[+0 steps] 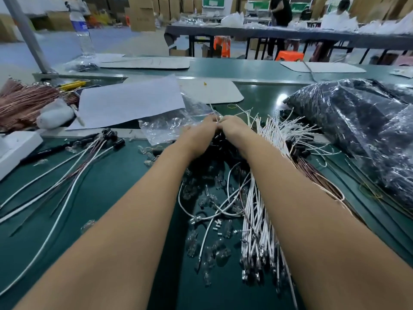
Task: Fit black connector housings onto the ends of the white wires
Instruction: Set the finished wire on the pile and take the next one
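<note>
My left hand (201, 130) and my right hand (234, 127) meet fingertip to fingertip over the green bench, both seen from behind with fingers curled. Between the fingertips they pinch a thin white wire (242, 113) whose end runs up and right; what sits on its tip is hidden by the fingers. A pile of black connector housings (220, 151) lies just under and behind the hands. A thick bundle of white wires (277, 135) fans out to the right of my right hand, and more white wires (257, 220) run down between my forearms.
Finished wires with black ends (107, 139) lie at left. A clear plastic bag (169, 126) and white paper sheet (129, 101) sit behind my left hand. A large dark plastic bag (357, 130) fills the right. Copper-coloured wire bundle (26, 101) at far left; water bottle (82, 30) behind.
</note>
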A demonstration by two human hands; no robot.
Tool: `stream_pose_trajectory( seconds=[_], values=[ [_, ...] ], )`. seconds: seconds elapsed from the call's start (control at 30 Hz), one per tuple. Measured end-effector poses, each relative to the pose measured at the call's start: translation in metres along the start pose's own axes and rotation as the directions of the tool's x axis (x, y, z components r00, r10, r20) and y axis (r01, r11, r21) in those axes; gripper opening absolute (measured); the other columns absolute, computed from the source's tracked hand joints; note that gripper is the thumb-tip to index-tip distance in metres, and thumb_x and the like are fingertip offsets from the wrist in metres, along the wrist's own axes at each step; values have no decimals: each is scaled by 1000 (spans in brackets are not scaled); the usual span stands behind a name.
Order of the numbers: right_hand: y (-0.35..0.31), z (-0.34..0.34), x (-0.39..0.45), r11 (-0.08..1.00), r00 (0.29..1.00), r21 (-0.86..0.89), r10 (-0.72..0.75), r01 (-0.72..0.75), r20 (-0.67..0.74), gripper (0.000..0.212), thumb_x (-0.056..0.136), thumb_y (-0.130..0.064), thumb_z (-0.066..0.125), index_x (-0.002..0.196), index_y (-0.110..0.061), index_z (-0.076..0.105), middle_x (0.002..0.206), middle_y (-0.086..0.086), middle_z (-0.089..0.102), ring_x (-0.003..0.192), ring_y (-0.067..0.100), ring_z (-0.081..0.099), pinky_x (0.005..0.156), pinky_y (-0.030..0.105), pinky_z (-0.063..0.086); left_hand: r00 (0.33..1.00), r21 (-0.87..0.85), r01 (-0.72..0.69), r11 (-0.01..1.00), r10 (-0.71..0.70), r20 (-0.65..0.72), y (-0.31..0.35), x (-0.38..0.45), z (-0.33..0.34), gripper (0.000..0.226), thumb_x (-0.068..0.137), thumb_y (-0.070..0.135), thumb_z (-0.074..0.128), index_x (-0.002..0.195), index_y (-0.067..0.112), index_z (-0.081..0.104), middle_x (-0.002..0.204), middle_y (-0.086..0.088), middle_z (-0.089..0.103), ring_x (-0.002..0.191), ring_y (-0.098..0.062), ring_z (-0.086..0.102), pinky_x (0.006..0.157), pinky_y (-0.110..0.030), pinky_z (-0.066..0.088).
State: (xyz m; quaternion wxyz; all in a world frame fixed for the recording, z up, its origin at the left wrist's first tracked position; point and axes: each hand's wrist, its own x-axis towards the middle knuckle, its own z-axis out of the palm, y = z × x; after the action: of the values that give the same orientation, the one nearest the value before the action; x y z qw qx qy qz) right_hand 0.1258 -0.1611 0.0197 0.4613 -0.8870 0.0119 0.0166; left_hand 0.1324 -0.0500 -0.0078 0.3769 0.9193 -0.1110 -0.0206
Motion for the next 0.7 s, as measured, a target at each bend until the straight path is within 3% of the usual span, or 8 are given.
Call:
stream_pose_trajectory(
  seconds=[0.1,0.2,0.3,0.37,0.43,0.53,0.6,0.7],
  values=[
    [0,0,-6,1000,1000,19,-8,7,26,22,95,-1,39,96,-11,58,98,15,58,92,23,52,80,31,43,999,-339,45,940,-45,9,10,-6,-1,31,99,17,35,127,20,48,124,-15,59,105,-25,55,93,-32,44],
    [2,-6,-18,1000,1000,-16,-7,7,2,18,92,3,40,91,-2,58,92,17,52,85,23,46,73,32,36,997,-531,66,845,-77,0,16,-21,-9,37,100,10,25,131,10,46,119,-21,57,85,-21,56,77,-25,47],
    [0,-12,-33,999,999,-39,5,-3,52,15,92,3,48,83,-6,57,96,15,51,89,22,45,79,32,40,996,-560,90,823,-87,33,15,-37,-18,34,100,16,27,123,9,51,105,-16,64,80,-21,58,87,-32,44],
    [-3,-16,-44,998,996,-57,27,-22,90,10,93,0,50,94,-6,59,102,14,51,93,22,46,92,37,44,993,-495,117,861,-102,57,14,-47,-21,35,97,10,32,125,8,53,105,-11,66,88,-21,60,88,-32,44],
    [-2,-18,-53,999,999,-32,21,-20,50,17,95,-2,47,106,-8,58,105,14,50,96,21,46,95,39,43,999,-368,32,929,-43,-20,9,-57,-23,32,95,9,39,120,16,58,112,-4,66,99,-18,60,84,-30,45],
    [5,-21,-73,996,975,85,-20,39,-220,20,92,-5,45,102,-5,61,103,12,59,96,28,54,91,45,47,981,-217,-149,965,116,-159,5,-76,-25,31,89,8,49,110,25,64,108,9,66,96,0,58,76,-15,42],
    [11,-19,-86,995,940,71,-45,73,-337,19,91,-7,44,99,-8,61,102,10,64,96,28,59,87,46,50,965,-85,-228,970,214,-148,8,-88,-24,37,83,5,50,106,27,68,105,13,67,85,11,58,71,-7,42],
    [22,-12,-106,992,913,45,-89,116,-398,19,90,-8,44,97,-12,61,97,9,66,89,26,62,75,39,52,954,161,-293,942,299,-12,18,-102,-15,36,81,5,56,108,23,71,107,5,70,94,-7,63,85,-26,52]
  ],
)
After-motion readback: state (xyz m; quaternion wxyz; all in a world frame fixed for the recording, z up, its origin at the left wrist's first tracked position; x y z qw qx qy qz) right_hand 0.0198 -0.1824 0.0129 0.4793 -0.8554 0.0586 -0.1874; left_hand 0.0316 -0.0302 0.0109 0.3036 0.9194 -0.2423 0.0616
